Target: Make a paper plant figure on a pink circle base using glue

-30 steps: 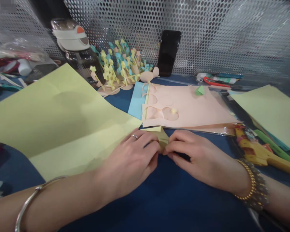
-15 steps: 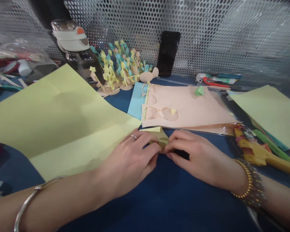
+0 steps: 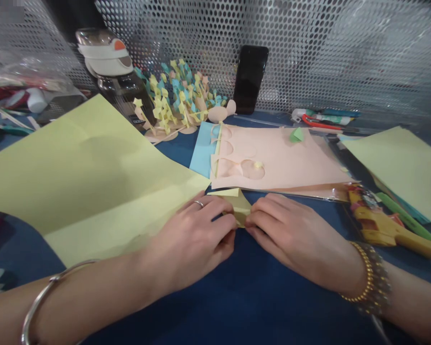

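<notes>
At the lower middle of the frame, our two hands come together on a small folded piece of yellow paper (image 3: 239,206), which sits on the dark blue tabletop (image 3: 244,302) just below the edge of a pink paper sheet (image 3: 280,158). Our left hand (image 3: 188,244), wearing a ring and a metal bangle, and our right hand (image 3: 296,237), wearing stacked bracelets, close toward each other. Their curled fingers press together and pinch the paper between them, leaving a pointed flap showing above. The fingers hide the thumbs, so we cannot tell where those lie.

We judge the step in hand to be folding, with the paper pinched along a crease. The next move seems to call for firm, even pressure along that crease while the edges stay aligned.

A large creased pale yellow sheet (image 3: 86,177) fills the left of the frame and reaches our left hand. A light blue sheet (image 3: 203,148) lies beneath the pink sheet's left edge. At upper centre, a paper sculpture of yellow and blue strips (image 3: 175,98) stands between a clear bottle (image 3: 120,93) and a black phone (image 3: 249,79), against a perforated metal screen (image 3: 345,52). A yellow-handled tool (image 3: 388,232) lies at the right.
</notes>
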Tool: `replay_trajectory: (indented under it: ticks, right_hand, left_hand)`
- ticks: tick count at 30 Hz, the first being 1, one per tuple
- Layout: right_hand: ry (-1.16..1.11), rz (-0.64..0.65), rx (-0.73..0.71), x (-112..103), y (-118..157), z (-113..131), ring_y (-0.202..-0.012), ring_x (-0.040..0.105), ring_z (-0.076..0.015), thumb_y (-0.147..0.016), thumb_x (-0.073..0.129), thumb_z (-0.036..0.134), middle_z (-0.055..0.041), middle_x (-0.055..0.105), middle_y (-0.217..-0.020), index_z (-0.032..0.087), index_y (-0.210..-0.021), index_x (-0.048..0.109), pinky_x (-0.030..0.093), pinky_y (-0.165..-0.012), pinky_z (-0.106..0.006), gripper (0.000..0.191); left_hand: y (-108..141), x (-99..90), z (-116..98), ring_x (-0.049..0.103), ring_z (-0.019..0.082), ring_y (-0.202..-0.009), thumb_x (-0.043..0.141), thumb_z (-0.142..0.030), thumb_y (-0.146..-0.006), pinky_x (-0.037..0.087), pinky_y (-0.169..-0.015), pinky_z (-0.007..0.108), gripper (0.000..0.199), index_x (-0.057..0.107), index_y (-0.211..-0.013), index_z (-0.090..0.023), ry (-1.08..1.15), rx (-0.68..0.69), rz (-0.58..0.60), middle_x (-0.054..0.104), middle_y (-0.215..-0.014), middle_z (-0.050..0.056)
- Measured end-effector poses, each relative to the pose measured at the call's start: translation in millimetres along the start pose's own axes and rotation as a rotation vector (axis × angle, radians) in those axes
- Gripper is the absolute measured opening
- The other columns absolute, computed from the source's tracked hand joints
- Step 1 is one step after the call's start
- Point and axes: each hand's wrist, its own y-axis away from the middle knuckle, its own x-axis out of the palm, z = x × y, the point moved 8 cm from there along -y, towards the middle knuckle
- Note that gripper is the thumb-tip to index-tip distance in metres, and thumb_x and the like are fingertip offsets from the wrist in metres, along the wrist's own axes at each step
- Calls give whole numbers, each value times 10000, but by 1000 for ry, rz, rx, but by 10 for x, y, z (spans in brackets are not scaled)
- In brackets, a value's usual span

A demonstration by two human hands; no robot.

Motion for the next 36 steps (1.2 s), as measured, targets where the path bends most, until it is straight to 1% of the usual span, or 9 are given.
replay_trajectory:
  ticks: [3, 8, 11, 13, 19, 24, 27, 30, 36]
  right_hand:
    - [48, 11, 14, 14, -6, 12, -749, 525, -224, -916, 458, 130, -72, 578, -789, 140, -796, 622, 460, -682, -382, 203]
    - [-92, 8, 149, 29, -19, -99, -758, 528, -207, -896, 500, 171, -50, 560, -798, 149, -790, 587, 452, -684, -362, 138]
    - [-157, 21, 212, 40, -13, -142, -771, 528, -199, -877, 520, 166, -39, 555, -806, 156, -779, 564, 440, -692, -352, 108]
    - [-174, 30, 242, 35, -8, -149, -766, 527, -195, -866, 527, 161, -30, 553, -795, 164, -761, 552, 428, -687, -348, 108]
    - [-229, 38, 297, 22, 0, -162, -744, 521, -184, -822, 546, 143, -2, 553, -747, 187, -720, 548, 402, -682, -339, 110]
    - [-325, 18, 318, 47, -3, -209, -753, 526, -162, -777, 573, 132, 12, 558, -744, 192, -715, 559, 398, -684, -306, 88]
    - [-359, 16, 340, 62, 7, -240, -749, 528, -154, -759, 584, 129, 15, 563, -744, 195, -707, 568, 399, -683, -298, 86]
    - [-385, 21, 365, 69, 19, -268, -748, 534, -150, -750, 592, 135, 17, 571, -755, 199, -706, 578, 401, -682, -296, 78]
    - [-415, 34, 373, 64, 9, -283, -766, 543, -146, -741, 587, 118, 27, 583, -758, 205, -719, 593, 402, -698, -295, 90]
  left_hand:
    - [-7, 28, 7, 619, 218, -896, 502, -185, -898, 527, -821, 390, 173, 646, -811, -144, -20, 1, 11, 638, -878, 71]
    - [-5, 74, 11, 627, 226, -862, 461, -179, -923, 533, -815, 432, 188, 620, -830, -140, -134, -5, 46, 643, -884, 68]
    - [11, 96, -29, 626, 235, -906, 473, -156, -909, 513, -872, 465, 141, 613, -899, -142, -207, 35, 85, 645, -956, 72]
    - [12, 96, -36, 627, 225, -903, 466, -164, -912, 487, -922, 482, 147, 610, -888, -144, -209, 26, 104, 648, -956, 67]
    - [-16, 54, 18, 621, 201, -901, 479, -203, -903, 432, -981, 475, 167, 620, -822, -166, -97, -100, 95, 652, -913, 30]
    - [12, 84, 152, 583, 191, -967, 590, -207, -818, 453, -912, 389, 54, 627, -778, -204, 65, -252, 121, 635, -980, 2]
    - [21, 93, 190, 571, 195, -998, 602, -201, -799, 438, -925, 404, 43, 634, -779, -221, 106, -303, 136, 621, -1007, -9]
    - [13, 89, 167, 565, 209, -1007, 553, -218, -840, 439, -936, 431, 88, 634, -807, -206, 71, -279, 145, 608, -1033, 15]
    - [29, 102, 54, 566, 236, -1015, 466, -216, -913, 482, -890, 451, 162, 624, -934, -192, -25, -142, 146, 616, -1025, 51]
